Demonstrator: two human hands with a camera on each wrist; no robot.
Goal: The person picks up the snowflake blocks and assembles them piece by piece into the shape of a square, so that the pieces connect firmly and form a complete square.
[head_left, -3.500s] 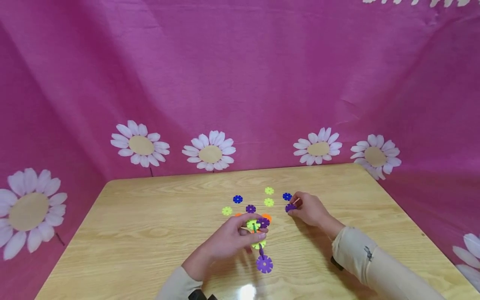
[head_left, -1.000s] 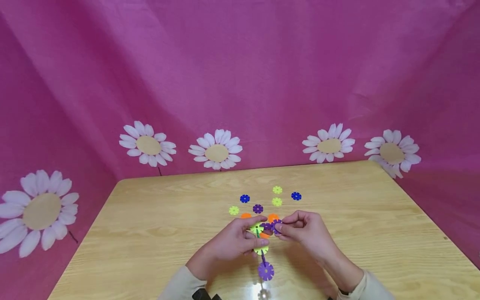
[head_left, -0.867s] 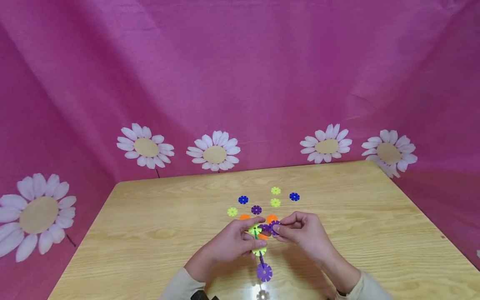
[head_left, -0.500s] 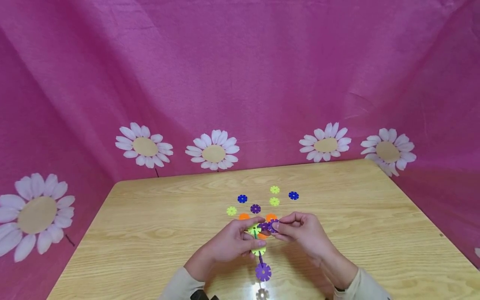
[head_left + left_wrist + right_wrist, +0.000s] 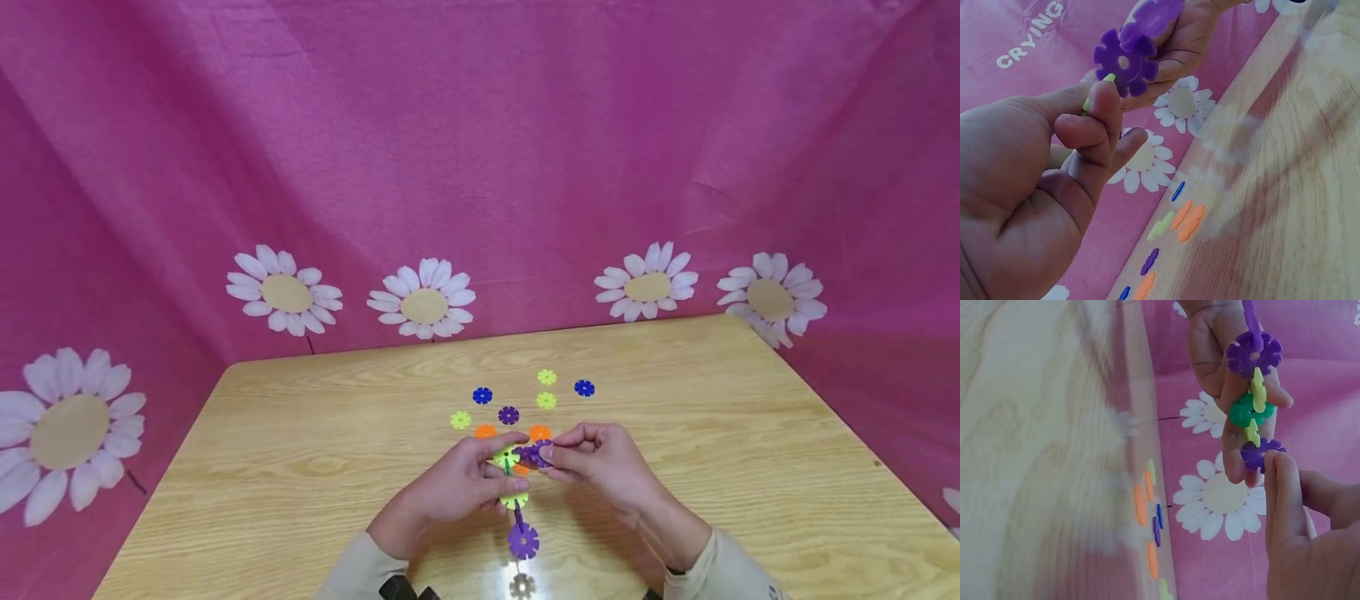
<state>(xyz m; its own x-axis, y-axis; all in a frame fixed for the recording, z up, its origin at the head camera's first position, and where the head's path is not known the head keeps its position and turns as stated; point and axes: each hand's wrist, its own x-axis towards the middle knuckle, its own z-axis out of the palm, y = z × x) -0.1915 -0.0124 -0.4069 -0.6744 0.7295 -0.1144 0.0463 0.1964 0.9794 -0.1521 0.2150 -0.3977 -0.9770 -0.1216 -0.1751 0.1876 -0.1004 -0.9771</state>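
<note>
My left hand (image 5: pixel 465 483) holds a chain of notched plastic snowflake discs above the table, a yellow-green disc (image 5: pixel 506 457) between its fingers. The chain runs through a green disc (image 5: pixel 1252 411) and another yellow-green disc (image 5: pixel 1259 390) down to a purple disc (image 5: pixel 523 542) hanging nearest me. At the chain's far end is a purple disc (image 5: pixel 1124 62) set crosswise to the yellow-green one. Thumb and fingers of my right hand (image 5: pixel 611 471) pinch a second purple disc (image 5: pixel 1152 24), which overlaps that end disc at its edge.
Loose discs lie flat on the wooden table (image 5: pixel 300 467) beyond my hands: blue (image 5: pixel 482 396), purple (image 5: pixel 508 415), yellow-green (image 5: pixel 461 420), orange (image 5: pixel 540 432) and another blue one (image 5: pixel 584 387). A pink cloth (image 5: pixel 480 167) with daisies hangs behind the table.
My right hand has brought a purple disc from the table's right side over to the chain in my left hand. During the last second both hands stay nearly in place, the two purple discs drawing slightly closer.
</note>
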